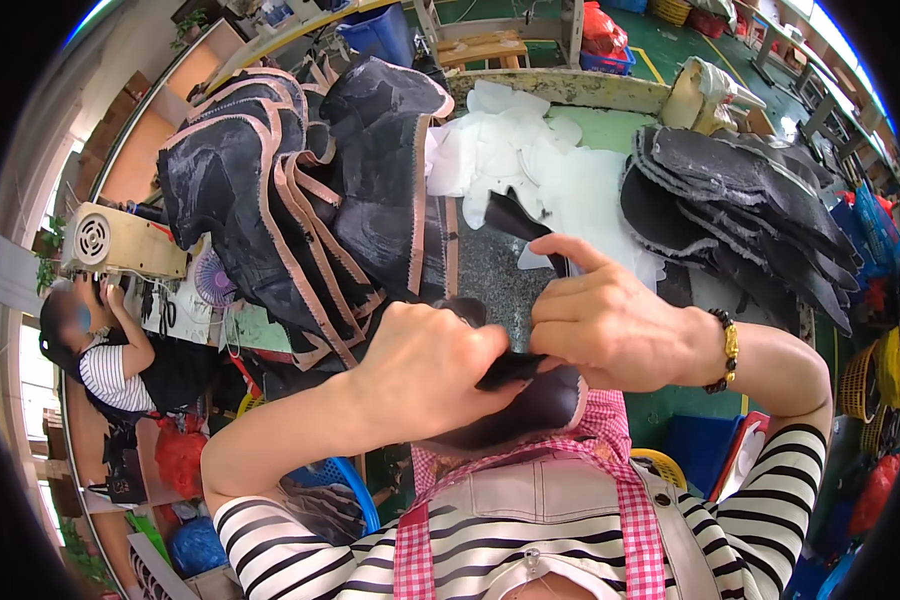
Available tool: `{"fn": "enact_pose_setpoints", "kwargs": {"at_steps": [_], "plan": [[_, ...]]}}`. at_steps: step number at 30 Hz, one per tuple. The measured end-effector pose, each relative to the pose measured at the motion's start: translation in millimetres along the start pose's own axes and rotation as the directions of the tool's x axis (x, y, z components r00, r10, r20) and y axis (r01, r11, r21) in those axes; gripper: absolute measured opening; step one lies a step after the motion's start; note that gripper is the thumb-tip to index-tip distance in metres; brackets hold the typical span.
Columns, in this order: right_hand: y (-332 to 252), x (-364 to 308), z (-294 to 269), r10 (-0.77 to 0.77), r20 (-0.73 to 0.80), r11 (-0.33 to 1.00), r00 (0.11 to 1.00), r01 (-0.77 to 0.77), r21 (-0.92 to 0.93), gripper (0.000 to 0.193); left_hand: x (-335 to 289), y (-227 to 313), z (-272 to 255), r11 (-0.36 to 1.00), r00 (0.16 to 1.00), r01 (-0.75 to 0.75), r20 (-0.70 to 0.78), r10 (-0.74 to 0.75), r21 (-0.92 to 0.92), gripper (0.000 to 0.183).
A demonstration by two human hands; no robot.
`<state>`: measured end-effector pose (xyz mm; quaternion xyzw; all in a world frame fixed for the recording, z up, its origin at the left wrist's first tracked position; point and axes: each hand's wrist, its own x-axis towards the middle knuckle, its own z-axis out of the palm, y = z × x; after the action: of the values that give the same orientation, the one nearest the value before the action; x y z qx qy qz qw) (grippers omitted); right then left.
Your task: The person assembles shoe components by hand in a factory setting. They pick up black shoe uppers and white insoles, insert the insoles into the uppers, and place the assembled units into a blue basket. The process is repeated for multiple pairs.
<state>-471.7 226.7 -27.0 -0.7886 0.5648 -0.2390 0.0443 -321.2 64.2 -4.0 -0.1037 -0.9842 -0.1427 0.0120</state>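
My left hand (425,355) is closed in a fist on a black piece of leather-like material (515,418) with a pale edge, in front of my apron. My right hand (610,325) pinches the same dark material beside it. The right index finger is bent outward at the end of a narrow black strip (512,214), which reaches away over the table. Whether the strip and the piece are one cannot be made out. Beyond my left hand lies a heap of black cut pieces (230,190) edged with pinkish-beige tape. Thin white sheets (570,185) lie beyond my right hand.
A stack of thick black pieces with fuzzy grey edges (740,190) lies at the right. Far left, a person (120,350) sits by a cream machine (120,240) and a small purple fan (213,277). A blue basket (355,490) stands below my left arm.
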Motion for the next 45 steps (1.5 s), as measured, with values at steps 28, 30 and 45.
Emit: {"fn": "enact_pose_setpoints", "kwargs": {"at_steps": [28, 30, 45], "plan": [[2, -18, -9, 0.08, -0.195, 0.794, 0.978, 0.056, 0.605, 0.029, -20, -13, 8, 0.176, 0.94, 0.167, 0.103, -0.326, -0.97, 0.022], [3, -19, -9, 0.093, -0.188, 0.784, 0.978, 0.044, 0.619, 0.03, -20, 3, 15, 0.031, 0.948, -0.09, -0.095, -0.305, -0.995, 0.02], [0, -20, -11, 0.114, -0.198, 0.766, 0.974, 0.04, 0.641, 0.035, -13, -3, 17, 0.295, 0.939, -0.169, -0.245, -0.242, -0.941, 0.017]]}}
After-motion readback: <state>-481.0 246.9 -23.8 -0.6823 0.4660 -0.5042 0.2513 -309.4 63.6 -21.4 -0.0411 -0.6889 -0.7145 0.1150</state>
